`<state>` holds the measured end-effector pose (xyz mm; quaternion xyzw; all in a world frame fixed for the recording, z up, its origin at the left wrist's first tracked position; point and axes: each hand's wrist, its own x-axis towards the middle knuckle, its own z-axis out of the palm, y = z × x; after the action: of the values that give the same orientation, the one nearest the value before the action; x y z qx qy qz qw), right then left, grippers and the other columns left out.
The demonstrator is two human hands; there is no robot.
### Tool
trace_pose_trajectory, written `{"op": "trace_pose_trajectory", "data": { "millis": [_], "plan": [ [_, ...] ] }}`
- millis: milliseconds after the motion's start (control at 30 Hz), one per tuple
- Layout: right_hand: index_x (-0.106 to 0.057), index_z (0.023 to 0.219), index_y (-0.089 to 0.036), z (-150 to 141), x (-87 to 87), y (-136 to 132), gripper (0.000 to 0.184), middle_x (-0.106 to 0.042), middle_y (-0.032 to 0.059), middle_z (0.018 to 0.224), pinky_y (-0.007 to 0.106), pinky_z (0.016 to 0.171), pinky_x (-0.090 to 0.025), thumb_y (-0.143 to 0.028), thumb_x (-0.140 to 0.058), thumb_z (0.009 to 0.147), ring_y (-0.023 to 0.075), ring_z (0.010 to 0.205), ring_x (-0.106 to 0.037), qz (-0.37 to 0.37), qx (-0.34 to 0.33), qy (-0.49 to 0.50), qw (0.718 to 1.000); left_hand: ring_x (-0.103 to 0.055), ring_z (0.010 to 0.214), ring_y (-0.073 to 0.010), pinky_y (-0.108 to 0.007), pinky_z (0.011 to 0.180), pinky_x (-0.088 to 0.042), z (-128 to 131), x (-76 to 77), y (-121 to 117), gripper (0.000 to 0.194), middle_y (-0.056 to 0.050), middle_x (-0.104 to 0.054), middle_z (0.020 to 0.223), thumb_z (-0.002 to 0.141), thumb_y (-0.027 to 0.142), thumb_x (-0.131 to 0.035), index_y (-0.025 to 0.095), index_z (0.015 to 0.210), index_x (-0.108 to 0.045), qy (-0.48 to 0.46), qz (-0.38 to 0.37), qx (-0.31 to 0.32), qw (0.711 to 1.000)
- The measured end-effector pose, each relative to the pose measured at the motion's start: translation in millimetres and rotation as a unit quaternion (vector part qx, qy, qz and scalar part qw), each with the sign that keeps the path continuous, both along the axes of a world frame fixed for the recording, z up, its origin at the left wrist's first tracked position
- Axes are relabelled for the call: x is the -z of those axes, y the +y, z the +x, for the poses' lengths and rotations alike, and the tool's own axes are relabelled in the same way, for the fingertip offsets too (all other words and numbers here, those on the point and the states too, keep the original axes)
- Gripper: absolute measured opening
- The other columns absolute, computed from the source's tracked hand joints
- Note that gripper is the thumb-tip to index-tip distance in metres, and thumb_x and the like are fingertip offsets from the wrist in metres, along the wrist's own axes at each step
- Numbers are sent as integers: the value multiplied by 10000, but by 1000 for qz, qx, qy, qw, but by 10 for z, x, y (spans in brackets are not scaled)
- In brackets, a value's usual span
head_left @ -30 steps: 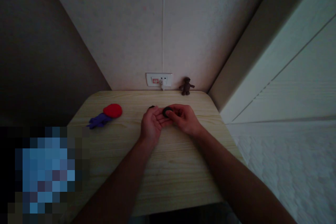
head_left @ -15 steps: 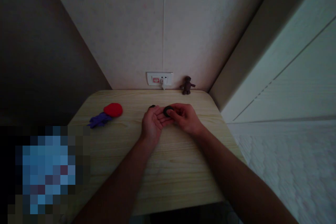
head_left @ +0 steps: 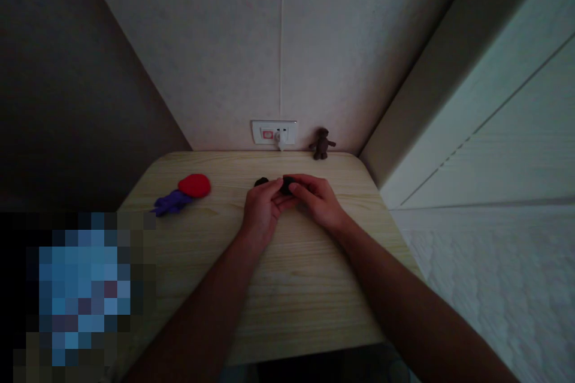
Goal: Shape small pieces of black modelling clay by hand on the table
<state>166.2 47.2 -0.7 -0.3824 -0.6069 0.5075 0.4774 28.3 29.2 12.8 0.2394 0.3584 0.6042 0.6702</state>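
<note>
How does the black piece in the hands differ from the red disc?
The black piece is held in the left hand and right hand; the red disc lies unheld toward the table's left. The black piece is dark, the red disc vivid. What shows of the black piece looks smaller than the red disc. Both look plain, without pattern.

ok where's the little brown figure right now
In the head view, the brown figure stands near the far edge of the table, right of the white wall socket.

The wall (head_left: pixel 202 42) bears a socket (head_left: pixel 271 131) (white plug (head_left: pixel 280 141) inserted).
</note>
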Motion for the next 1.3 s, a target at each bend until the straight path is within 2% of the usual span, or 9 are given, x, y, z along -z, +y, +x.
{"op": "trace_pose_trajectory", "data": {
  "millis": [100, 367, 800, 1067, 1300],
  "plan": [
    [-782, 1071, -206, 12, -11, -1, 350, -803, 57, 1088, 384, 1005, -548, -438, -721, 817, 231, 1050, -726, -9, 20, 10, 1000, -778, 839, -282, -452, 850, -638, 5, -4, 2, 164, -126, -769, 771, 721, 241, -780, 106, 783, -711, 1, -8, 1, 1000],
    [-771, 1070, -200, -25, 31, 12, 407, -805, 58, 1040, 365, 924, -588, -463, -805, 761, 208, 939, -736, -31, 21, 26, 999, -776, 896, -305, -448, 850, -632, 21, 33, 7, 207, -133, -775, 787, 677, 259, -819, 107, 784, -728, 1, 12, 11, 1000],
    [-765, 949, -179, -2, -7, 18, 268, -794, 42, 883, 308, 783, -579, -409, -758, 811, 180, 805, -723, 0, 0, 10, 1000, -771, 783, -272, -431, 814, -629, 11, 32, -11, 199, -129, -774, 775, 669, 244, -822, 106, 778, -729, 7, 9, 10, 1000],
    [-773, 972, -176, -7, 35, 43, 321, -797, 40, 893, 299, 788, -580, -440, -789, 790, 178, 824, -724, -14, -13, 33, 999, -755, 712, -231, -395, 786, -632, 12, 45, -1, 217, -104, -773, 760, 649, 248, -842, 103, 762, -729, -2, 19, 10, 1000],
    [-773, 1010, -182, -19, 31, 36, 328, -797, 47, 936, 290, 786, -573, -451, -772, 822, 170, 830, -721, -12, -5, 30, 999, -772, 829, -263, -410, 839, -623, 20, 43, 25, 188, -131, -782, 802, 667, 232, -824, 97, 761, -732, -8, 15, 5, 1000]
  ]
}}
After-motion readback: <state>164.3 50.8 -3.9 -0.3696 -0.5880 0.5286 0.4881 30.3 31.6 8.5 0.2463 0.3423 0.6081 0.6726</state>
